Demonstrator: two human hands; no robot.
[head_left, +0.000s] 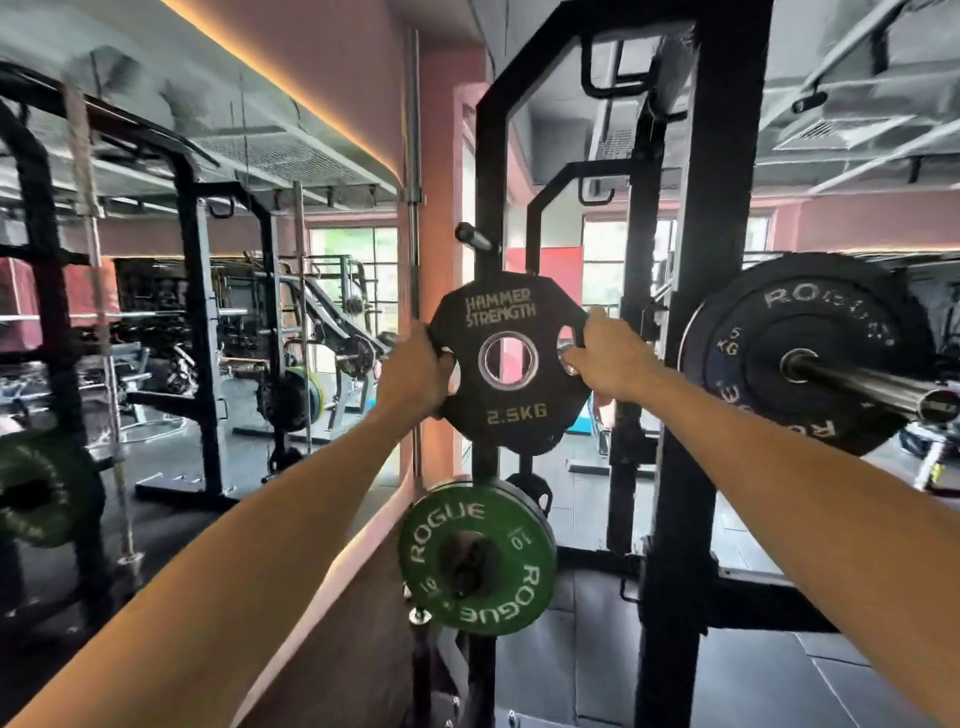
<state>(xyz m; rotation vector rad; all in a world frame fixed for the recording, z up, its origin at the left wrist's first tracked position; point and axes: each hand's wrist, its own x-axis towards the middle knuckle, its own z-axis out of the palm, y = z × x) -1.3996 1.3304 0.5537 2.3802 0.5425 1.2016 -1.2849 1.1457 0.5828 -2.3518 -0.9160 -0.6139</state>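
Note:
A black weight plate (506, 421) marked HAMMER STRENGTH and 2.5KG is held upright at arm's length in front of the black rack upright (488, 171). My left hand (415, 371) grips its left edge through a handle cut-out. My right hand (605, 358) grips the right edge, fingers curled through the other cut-out. The plate's round centre hole shows daylight behind it. Above it a bare storage peg (472, 236) sticks out from the rack. Whether the plate sits on a peg I cannot tell.
A green ROGUE 10 plate (478, 558) hangs on a lower peg. To the right a barbell sleeve (872, 387) carries a black ROGUE 5 kg plate (800, 353). A wide rack post (691, 364) stands between. A wall mirror (197, 286) fills the left.

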